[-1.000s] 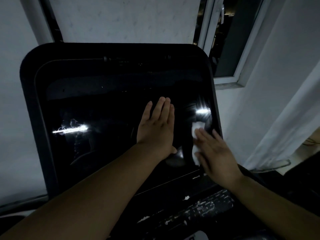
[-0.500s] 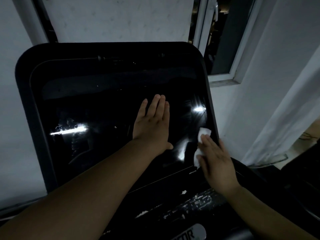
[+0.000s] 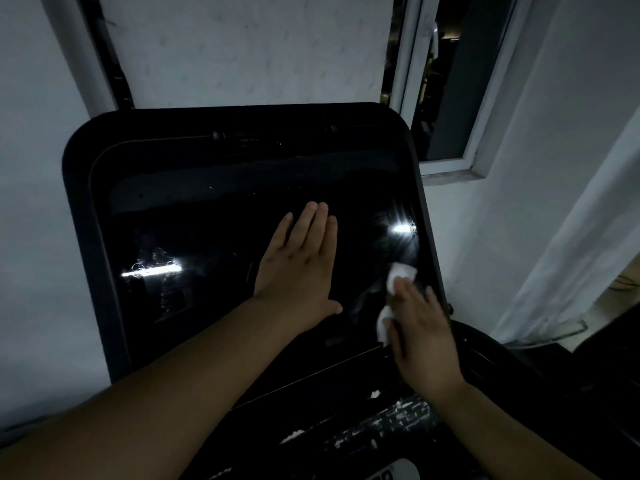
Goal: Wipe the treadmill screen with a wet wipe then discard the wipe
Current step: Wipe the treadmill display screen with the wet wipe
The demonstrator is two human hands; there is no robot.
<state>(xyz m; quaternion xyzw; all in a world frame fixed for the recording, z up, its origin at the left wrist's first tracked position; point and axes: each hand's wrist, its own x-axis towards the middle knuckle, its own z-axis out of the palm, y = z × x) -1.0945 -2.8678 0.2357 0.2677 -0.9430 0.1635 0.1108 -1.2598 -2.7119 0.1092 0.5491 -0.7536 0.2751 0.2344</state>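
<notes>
The treadmill screen (image 3: 194, 237) is a large glossy black panel with rounded corners, tilted back, with bright light reflections on it. My left hand (image 3: 299, 261) lies flat on the glass near the middle, fingers together, holding nothing. My right hand (image 3: 420, 334) presses a crumpled white wet wipe (image 3: 398, 275) against the screen's lower right corner, beside the frame. The wipe shows above and to the left of my fingers; the rest is hidden under my palm.
Below the screen runs the dark treadmill console (image 3: 381, 427) with worn, flaking white marks. A white wall stands behind, a window (image 3: 446, 81) at upper right, and a pale curtain (image 3: 571, 254) hangs at the right.
My right hand with the wipe has stayed at the screen's lower right corner, with only small shifts. My left hand has stayed flat on the glass. The camera has tilted up a little.
</notes>
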